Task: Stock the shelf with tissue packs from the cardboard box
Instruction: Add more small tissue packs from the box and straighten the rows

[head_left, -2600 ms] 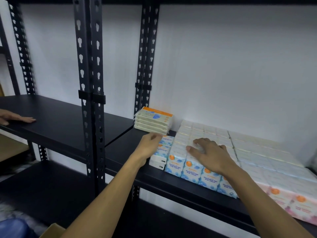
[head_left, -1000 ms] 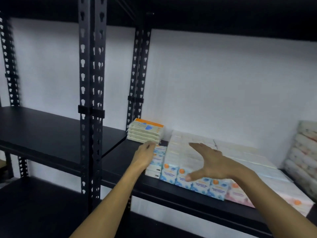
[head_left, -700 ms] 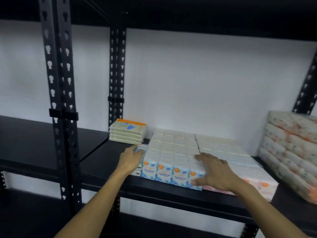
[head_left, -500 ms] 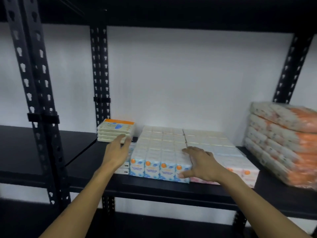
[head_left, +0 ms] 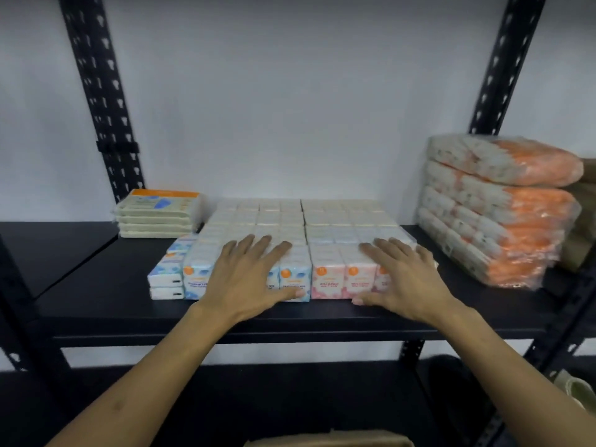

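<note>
At the bottom edge, the top of the cardboard box point(head_left: 329, 440) was partly in view. Above it, on the black shelf point(head_left: 96, 304), the left hand point(head_left: 248, 282) lay flat with fingers spread across the blue tissue packs point(head_left: 295, 279), thumb against their front face. The right hand point(head_left: 403, 279) rested likewise, fingers extended, on the pink tissue packs point(head_left: 329, 279) beside them. Further back stood a flat stack of packs point(head_left: 158, 216) at left and orange wrapped bundles point(head_left: 496, 208) at right.
</note>
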{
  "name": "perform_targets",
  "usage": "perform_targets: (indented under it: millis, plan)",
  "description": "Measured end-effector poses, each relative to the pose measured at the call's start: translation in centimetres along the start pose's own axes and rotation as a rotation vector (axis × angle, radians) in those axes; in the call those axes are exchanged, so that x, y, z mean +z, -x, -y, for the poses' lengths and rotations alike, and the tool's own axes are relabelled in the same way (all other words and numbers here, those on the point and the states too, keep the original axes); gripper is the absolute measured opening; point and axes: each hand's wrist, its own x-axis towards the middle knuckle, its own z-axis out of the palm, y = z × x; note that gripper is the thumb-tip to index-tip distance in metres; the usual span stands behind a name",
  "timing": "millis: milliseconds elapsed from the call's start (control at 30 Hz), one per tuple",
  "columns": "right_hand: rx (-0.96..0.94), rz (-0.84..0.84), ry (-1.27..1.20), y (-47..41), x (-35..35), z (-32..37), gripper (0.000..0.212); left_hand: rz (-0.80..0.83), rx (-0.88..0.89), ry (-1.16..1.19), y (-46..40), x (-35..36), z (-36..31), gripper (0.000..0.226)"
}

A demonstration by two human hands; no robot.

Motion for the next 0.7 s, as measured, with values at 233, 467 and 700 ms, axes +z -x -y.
perform_targets:
  millis: [233, 467, 700]
  plan:
    - [-0.064, -0.273, -0.019, -1.7, 3.1, -1.3, 0.099, -0.18, 0.061, -0.119, -2.2, 2.6, 1.0, 0.096]
    - [-0.057, -0.333, -0.013, -2.6, 3.9, -1.5, 0.094, -0.217, 0.072, -0.154, -3.3, 3.6, 1.4, 0.095]
    - [-0.011, -0.083, 0.021, -2.2, 1.1, -0.7, 0.112, -0.095, 0.025, -0.115, -2.5, 1.7, 0.2, 0.097]
